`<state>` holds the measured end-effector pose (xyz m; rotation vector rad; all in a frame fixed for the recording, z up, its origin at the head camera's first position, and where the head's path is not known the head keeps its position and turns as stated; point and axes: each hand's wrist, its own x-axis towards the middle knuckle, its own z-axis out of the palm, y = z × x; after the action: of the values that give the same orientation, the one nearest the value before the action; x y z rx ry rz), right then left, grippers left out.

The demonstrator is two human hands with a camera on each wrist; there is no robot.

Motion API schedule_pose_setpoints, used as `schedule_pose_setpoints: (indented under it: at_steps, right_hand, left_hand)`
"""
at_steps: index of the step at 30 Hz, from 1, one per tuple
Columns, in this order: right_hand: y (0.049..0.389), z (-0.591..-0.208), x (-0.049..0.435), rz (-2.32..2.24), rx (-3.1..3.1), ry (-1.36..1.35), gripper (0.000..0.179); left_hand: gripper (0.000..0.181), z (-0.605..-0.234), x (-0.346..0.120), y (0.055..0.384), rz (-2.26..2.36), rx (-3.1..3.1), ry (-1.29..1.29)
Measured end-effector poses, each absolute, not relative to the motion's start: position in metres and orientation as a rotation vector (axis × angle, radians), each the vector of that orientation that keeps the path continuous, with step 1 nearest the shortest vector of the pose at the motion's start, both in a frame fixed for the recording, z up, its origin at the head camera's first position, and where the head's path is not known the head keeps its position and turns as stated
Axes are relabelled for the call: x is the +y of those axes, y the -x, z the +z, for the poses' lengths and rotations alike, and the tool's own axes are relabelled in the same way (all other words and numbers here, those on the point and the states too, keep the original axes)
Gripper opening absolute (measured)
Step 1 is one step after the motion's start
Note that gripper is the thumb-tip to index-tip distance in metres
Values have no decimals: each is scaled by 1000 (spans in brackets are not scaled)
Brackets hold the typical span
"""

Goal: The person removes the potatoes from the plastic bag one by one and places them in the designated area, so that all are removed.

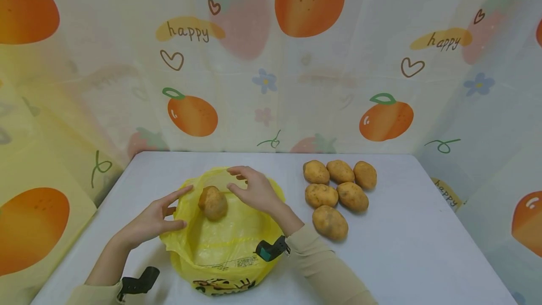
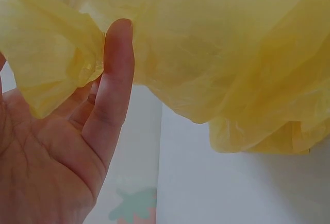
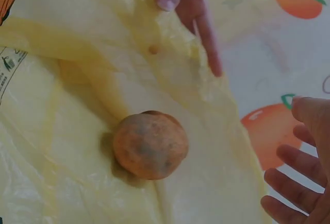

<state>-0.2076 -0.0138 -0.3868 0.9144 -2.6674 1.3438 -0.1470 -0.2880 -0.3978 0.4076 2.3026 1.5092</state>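
A yellow plastic bag (image 1: 228,248) stands on the table with its mouth spread wide. One brown potato (image 1: 214,205) shows inside it, near the left wall; the right wrist view also has this potato (image 3: 150,145) against the yellow film. At the bag's left rim, my left hand (image 1: 148,220) holds the film between thumb and fingers, and in the left wrist view a fold of the bag (image 2: 62,64) passes between the digits. My right hand (image 1: 256,189) is over the far right part of the opening, fingers apart and holding nothing.
Several potatoes (image 1: 321,196) lie grouped on the white table (image 1: 406,248) to the right of the bag. Behind the table hangs a fruit-printed cloth (image 1: 296,88). Black wrist cameras (image 1: 271,248) sit on both wrists, one overlapping the bag's right side.
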Motion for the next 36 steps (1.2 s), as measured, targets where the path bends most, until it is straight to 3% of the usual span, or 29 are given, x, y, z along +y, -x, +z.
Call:
schedule_pose_setpoints:
  at_steps: [36]
  right_hand:
    - [211, -442, -62, 1305, -2855, -790, 51]
  left_hand:
    - [79, -399, -289, 146, 1556, 2290, -414]
